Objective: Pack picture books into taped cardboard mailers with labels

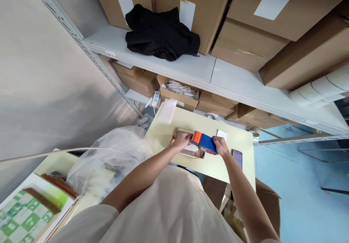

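Cream cloth of the person's shirt (169, 210) fills the near foreground, with both bare forearms reaching forward over it. At near left sit a green-and-white checked box (21, 217) and a crumpled clear plastic bag (109, 156). On the pale yellow tabletop (215, 163) lies a small brown cardboard parcel (191, 151). The left hand (181, 140) presses down on the parcel's left end, fingers curled over its edge. The right hand (220, 145) is clenched around the blue handle of an orange-and-blue tape dispenser (203, 141), which rests on top of the parcel between the two hands. A dark smartphone (237, 158) lies on the tabletop just beside the right wrist, and a small white paper slip (222, 134) lies just beyond the right hand. Farther off, a white metal shelf (196, 68) carries a crumpled black garment (160, 34) and large brown cardboard cartons (245, 43).
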`<state>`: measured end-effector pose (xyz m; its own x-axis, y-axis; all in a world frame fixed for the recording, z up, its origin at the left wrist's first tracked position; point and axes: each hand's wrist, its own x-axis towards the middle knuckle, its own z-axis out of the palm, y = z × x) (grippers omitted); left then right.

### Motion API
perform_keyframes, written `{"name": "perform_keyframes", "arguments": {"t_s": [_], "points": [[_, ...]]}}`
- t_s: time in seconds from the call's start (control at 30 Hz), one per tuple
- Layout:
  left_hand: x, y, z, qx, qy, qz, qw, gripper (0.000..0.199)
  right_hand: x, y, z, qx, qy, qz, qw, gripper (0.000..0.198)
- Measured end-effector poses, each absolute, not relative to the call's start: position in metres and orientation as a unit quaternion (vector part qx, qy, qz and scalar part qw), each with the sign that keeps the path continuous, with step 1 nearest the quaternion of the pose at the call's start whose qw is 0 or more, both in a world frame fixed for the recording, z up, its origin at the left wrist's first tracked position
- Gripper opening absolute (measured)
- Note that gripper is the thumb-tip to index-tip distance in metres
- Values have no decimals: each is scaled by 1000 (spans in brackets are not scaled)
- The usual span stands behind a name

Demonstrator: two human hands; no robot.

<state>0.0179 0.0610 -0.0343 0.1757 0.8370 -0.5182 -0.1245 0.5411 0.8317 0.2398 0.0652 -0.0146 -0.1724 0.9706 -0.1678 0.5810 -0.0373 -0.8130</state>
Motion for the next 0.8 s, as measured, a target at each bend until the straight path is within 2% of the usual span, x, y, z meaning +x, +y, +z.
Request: {"name": "perform_keyframes", "arguments": {"t_s": [0.1, 0.27, 0.4, 0.63, 0.8], "points": [[1, 57, -36, 335, 564, 359, 664, 18, 239, 64, -4, -595, -669, 386, 221, 34], [-68, 48, -44, 319, 627, 397, 590, 22, 251, 53, 9, -611, -720, 302, 131, 43], [-111, 46, -53, 341, 667, 396, 531, 22, 264, 45, 5, -636, -717, 264, 103, 45], [-116, 47, -79, 456, 685, 341, 456, 31, 270, 43, -8, -660, -704, 256, 60, 49], [-112, 40, -90, 482, 701, 312, 423, 20, 269, 37, -18, -662, -703, 253, 54, 49]]}}
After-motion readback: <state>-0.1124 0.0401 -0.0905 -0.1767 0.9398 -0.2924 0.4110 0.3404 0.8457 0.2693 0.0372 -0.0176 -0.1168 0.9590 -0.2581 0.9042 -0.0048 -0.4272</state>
